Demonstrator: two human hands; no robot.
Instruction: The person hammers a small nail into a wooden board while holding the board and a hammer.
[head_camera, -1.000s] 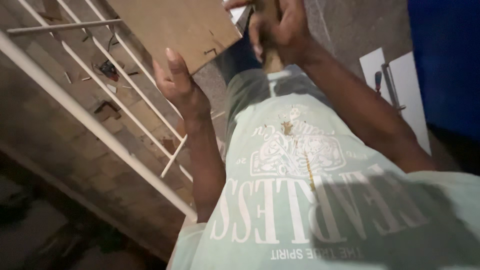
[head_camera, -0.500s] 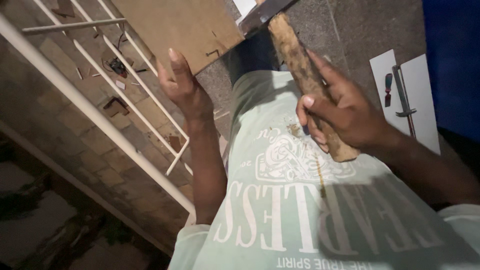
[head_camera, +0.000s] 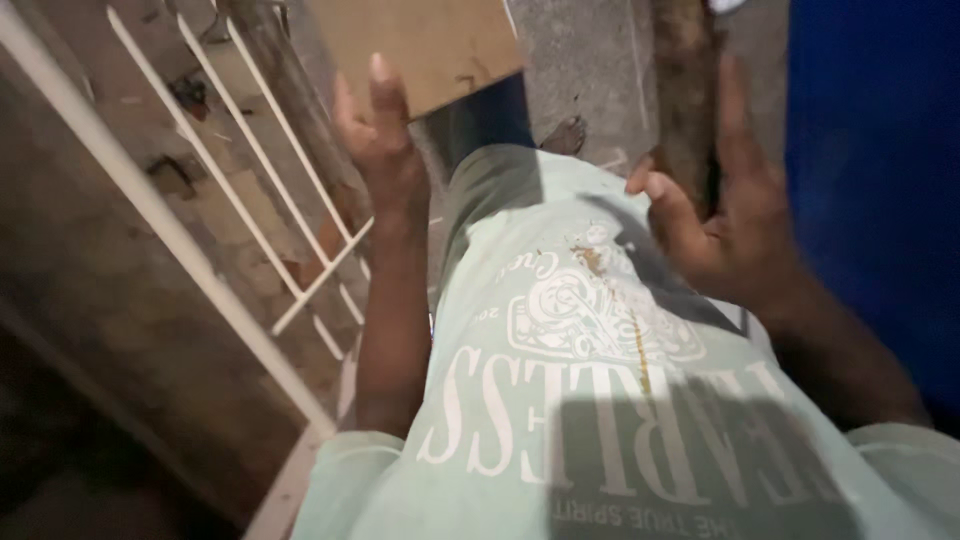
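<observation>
My left hand (head_camera: 385, 150) is raised at the upper middle, with its fingers pressed flat against the lower edge of a flat brown board (head_camera: 420, 45) that it holds up. My right hand (head_camera: 725, 215) is at the right, palm towards me. A rough wooden handle (head_camera: 685, 90) runs upward between its thumb and its stretched fingers, loosely held. The handle's top end is cut off by the frame. My pale green printed shirt (head_camera: 600, 380) fills the lower middle.
A white metal railing (head_camera: 215, 280) slants down the left side, with a brick wall (head_camera: 100, 240) behind it. A large blue container (head_camera: 880, 180) stands at the right. Grey concrete floor (head_camera: 590, 60) and a bare foot (head_camera: 567, 135) show below the board.
My right hand has swung the wooden handle from across my chest up to near upright at the right, and its fingers have loosened. My left hand still holds the board.
</observation>
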